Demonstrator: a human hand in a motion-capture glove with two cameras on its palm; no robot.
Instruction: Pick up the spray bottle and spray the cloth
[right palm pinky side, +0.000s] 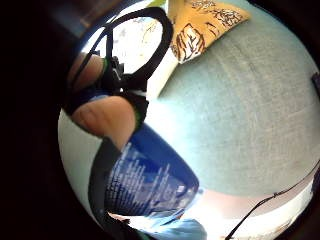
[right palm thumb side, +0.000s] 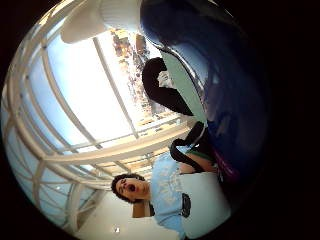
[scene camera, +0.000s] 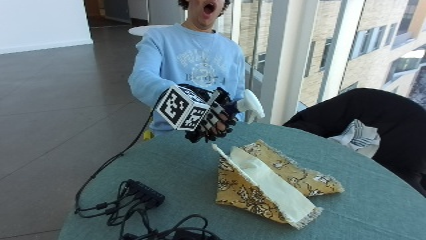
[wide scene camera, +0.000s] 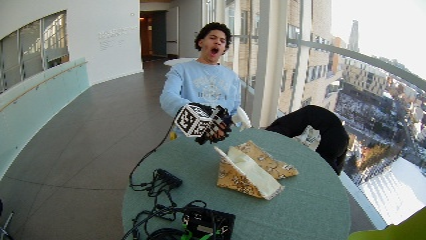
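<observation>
Fingers (scene camera: 212, 127) curled around spray bottle (scene camera: 251, 105), above table (scene camera: 373, 200)

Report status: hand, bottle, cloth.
Right hand grips spray bottle, lifted above table. Cloth lies folded beneath the nozzle side. Nothing between them.

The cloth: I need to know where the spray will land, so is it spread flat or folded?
Folded. The yellow patterned cloth stands tent-like on the table, its cream lining showing along the raised fold.
</observation>
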